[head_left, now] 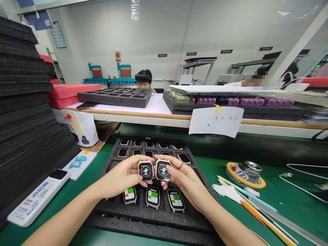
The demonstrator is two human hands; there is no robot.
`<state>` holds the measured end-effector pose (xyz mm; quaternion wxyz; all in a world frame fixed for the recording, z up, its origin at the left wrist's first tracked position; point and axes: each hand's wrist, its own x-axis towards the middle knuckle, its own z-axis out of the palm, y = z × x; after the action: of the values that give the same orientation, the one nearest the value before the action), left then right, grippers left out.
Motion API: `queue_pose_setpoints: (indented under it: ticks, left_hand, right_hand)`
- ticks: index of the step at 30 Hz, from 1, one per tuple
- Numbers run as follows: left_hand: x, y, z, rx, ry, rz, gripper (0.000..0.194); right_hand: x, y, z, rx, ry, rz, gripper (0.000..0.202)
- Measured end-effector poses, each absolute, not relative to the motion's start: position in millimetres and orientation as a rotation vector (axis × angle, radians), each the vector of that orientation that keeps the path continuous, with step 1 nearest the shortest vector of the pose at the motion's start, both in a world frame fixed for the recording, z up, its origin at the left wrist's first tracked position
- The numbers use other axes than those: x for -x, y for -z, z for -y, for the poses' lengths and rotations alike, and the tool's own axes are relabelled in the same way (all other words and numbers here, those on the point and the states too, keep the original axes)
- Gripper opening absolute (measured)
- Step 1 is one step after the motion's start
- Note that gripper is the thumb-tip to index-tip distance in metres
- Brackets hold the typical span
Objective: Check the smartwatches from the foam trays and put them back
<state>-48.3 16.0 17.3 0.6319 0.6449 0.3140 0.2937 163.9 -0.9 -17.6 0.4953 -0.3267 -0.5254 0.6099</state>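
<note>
My left hand (130,171) is closed round a strapless smartwatch (146,170) whose lit screen shows a dial. Beside it, my right hand (178,172) grips a second smartwatch (162,170) with a similar dial, the thumb resting on its screen. Both are held side by side above a black foam tray (189,222). In the tray's near row lie three watches with green and white screens, such as the middle watch (153,197). Several dark-screened watches, one of them a pale-framed watch (184,158), sit in the far rows. My hands hide part of the tray's middle.
Stacked black foam trays (24,102) rise at the left, by a white labelled device (38,198). At right lie a tape roll (237,175), a metal pot (251,168) and several pens (253,213). A shelf edge (153,118) crosses behind; two people sit beyond.
</note>
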Motion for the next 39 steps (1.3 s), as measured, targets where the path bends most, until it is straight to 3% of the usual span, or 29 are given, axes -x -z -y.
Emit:
queue_pose_setpoints:
  ticks: [15, 29, 33, 36, 39]
  left_hand:
    - [43.9, -14.8, -15.3, -1.48, -0.724, -0.803, 0.033]
    - [64.7, -10.5, -15.7, -1.443, -0.755, -0.788, 0.041]
    - [88.0, -6.9, -17.7, -1.853, -0.768, -1.052, 0.052]
    - [108.8, -1.8, -30.0, -2.185, -0.707, -1.295, 0.051]
    - [129.0, 5.1, -45.3, -2.343, -0.589, -1.343, 0.049]
  right_hand:
    - [-163.3, 19.0, -1.6, 0.796, -1.456, 1.335, 0.036]
    - [-154.8, 13.8, -6.5, 0.832, -1.48, 1.453, 0.049]
    - [-138.6, 16.3, -23.0, 0.999, -1.104, 1.907, 0.059]
    - [-120.5, 20.6, -38.1, 1.091, -0.725, 2.162, 0.052]
    - [-105.3, 24.4, -46.5, 1.058, -0.6, 2.275, 0.049]
